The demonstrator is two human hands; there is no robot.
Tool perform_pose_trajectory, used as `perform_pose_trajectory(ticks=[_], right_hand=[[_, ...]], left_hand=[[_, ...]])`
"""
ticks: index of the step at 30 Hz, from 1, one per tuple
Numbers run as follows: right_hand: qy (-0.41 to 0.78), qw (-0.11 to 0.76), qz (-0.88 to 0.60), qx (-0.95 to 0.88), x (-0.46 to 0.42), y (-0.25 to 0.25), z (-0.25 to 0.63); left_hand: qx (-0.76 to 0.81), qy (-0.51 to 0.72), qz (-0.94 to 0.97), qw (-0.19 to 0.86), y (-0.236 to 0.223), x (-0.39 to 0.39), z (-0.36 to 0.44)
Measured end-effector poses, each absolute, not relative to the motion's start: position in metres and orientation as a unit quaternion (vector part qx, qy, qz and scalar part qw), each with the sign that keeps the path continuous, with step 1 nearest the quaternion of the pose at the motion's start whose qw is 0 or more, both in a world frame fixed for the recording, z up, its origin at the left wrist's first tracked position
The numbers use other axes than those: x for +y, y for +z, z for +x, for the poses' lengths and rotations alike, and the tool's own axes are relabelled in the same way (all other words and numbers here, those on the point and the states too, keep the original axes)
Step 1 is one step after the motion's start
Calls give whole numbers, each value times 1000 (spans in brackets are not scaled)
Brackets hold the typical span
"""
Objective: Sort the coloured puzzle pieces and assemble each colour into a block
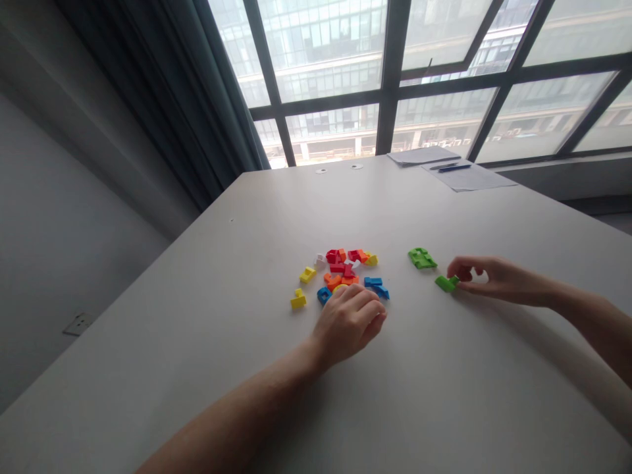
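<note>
Two bare hands worked over small coloured pieces on a white table (pixel 222 329).
The right hand (pixel 496 280) pinched a green piece (pixel 446 284) between thumb and finger, just beside a flat green cluster (pixel 422 258); the left hand (pixel 349 320), fingers curled, was at the near edge of the mixed pile (pixel 337 268) (whether it gripped anything could not be told).

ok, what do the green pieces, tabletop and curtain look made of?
Green pieces: likely moulded plastic, smooth low sheen; even saturated colour, block-like shapes.
Tabletop: possibly laminate, matte white; smooth, no visible grain, soft shadows.
Curtain: probably fabric, dull dark blue; hangs in long folds. Fibre can't be told.
</note>
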State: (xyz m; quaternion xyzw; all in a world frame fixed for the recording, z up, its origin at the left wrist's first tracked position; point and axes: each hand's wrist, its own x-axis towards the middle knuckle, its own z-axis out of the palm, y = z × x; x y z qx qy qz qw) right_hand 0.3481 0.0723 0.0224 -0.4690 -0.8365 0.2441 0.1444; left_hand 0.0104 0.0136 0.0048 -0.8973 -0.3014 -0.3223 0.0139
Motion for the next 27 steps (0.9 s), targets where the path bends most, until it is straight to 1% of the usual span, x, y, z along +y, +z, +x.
perform_pose_trajectory(ticks=[14,20,27], right_hand=[[128,272,-457,-837,75,-2,328],[96,297,-451,-836,72,-8,323],[113,306,-433,-840,70,-8,321]], left_hand=[[-298,-331,-895,11,5,14,11],[-303,-322,-897,15,5,13,11],[-300,-325,-897,13,6,13,11]])
